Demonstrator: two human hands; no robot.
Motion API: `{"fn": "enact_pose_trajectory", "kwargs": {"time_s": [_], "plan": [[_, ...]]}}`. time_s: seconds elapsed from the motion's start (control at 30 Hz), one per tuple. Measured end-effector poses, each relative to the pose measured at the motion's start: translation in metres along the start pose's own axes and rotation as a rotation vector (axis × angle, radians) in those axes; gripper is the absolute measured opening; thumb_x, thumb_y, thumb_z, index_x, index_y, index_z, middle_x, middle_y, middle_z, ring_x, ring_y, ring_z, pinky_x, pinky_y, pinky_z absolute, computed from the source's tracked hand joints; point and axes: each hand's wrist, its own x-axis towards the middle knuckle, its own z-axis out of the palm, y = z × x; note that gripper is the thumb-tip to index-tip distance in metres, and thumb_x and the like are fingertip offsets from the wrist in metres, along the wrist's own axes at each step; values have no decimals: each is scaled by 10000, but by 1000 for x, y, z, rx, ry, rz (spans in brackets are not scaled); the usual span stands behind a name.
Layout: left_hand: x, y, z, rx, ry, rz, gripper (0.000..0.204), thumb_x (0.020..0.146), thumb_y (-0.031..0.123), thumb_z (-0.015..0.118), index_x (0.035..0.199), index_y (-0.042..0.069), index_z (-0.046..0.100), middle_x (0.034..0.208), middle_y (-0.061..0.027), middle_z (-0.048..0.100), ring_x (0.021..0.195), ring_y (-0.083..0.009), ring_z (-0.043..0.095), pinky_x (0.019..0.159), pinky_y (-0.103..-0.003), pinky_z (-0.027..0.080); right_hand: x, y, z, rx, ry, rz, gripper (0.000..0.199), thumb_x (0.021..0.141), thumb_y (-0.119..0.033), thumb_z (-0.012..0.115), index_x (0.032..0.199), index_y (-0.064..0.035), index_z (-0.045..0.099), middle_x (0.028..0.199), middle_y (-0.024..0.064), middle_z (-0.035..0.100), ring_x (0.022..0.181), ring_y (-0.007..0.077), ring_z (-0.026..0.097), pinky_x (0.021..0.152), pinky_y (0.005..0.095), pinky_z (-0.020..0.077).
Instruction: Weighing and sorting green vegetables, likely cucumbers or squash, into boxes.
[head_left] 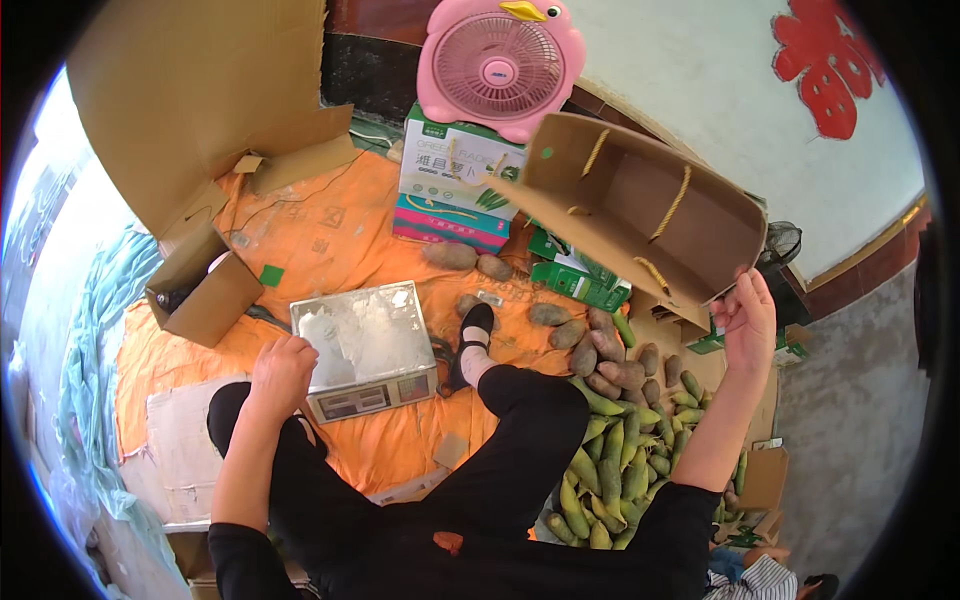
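Observation:
My right hand (748, 315) is raised at the right, its fingertips pinching the lower corner of an open brown cardboard carton (640, 205). The carton is tilted, its inside facing me, with yellow rope handles. My left hand (284, 372) has curled fingers beside the left edge of a boxy weighing scale (375, 335) with a shiny metal top and display panels on its near side. Whether those fingers hold anything is hidden. Many green radishes (625, 455) lie in a heap below my right arm, and brownish tubers (600, 350) lie beyond them.
A pink fan (498, 72) stands on stacked gift boxes (455, 175) at the back. A small open carton (205, 295) sits at the left, near a large cardboard sheet (200, 90). Orange cloth (330, 225) covers the floor. Another person's striped clothing (765, 578) shows at lower right.

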Motion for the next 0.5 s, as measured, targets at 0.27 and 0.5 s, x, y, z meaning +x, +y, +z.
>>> {"fn": "enact_pose_trajectory", "kwargs": {"time_s": [0.27,0.5], "plan": [[-8,-5,-8,-21,110,-102,108,760,109,618,858,76,649,841,-58,600,859,-251,575,735,-381,442,-22,58,109,118,-325,365,206,880,-293,636,870,-104,554,574,-16,550,553,129,636,407,176,376],[-16,-10,-24,-37,250,-237,264,808,76,564,1069,62,602,920,-115,598,904,-306,565,772,-417,446,-53,128,220,287,-420,443,258,899,-343,606,849,-93,576,560,-16,554,544,137,643,404,194,390]]}}
